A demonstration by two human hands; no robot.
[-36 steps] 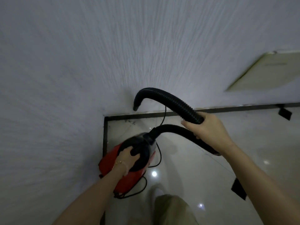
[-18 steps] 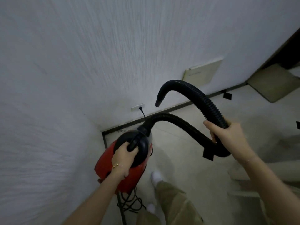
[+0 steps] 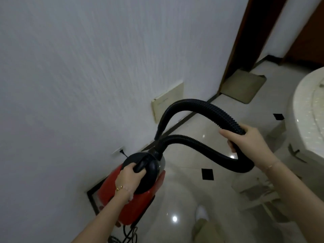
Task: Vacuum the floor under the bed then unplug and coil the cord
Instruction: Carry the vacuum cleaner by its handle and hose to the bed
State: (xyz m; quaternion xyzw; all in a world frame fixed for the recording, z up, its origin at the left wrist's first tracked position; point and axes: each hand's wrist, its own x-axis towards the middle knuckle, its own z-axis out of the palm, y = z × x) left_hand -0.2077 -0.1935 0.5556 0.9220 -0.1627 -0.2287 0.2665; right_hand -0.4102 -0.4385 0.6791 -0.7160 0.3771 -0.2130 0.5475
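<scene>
Turned right from the corner [image 3: 90,192], bringing the likely bed [image 3: 312,111] into view; held the red vacuum [image 3: 133,206] by its handle [image 3: 141,164] in the left hand [image 3: 128,179]; gripped the looped hose [image 3: 201,106] in the right hand [image 3: 245,142]; left the plug [image 3: 122,152] in the socket [image 3: 117,151], seemingly before vacuuming.

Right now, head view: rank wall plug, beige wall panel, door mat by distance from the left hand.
1. Wall plug, just above the left hand.
2. Beige wall panel, farther up and right.
3. Door mat, far upper right.

left hand [image 3: 128,179] carries vacuum [image 3: 133,195] (right hand [image 3: 245,142] grips hose [image 3: 201,106]).
</scene>
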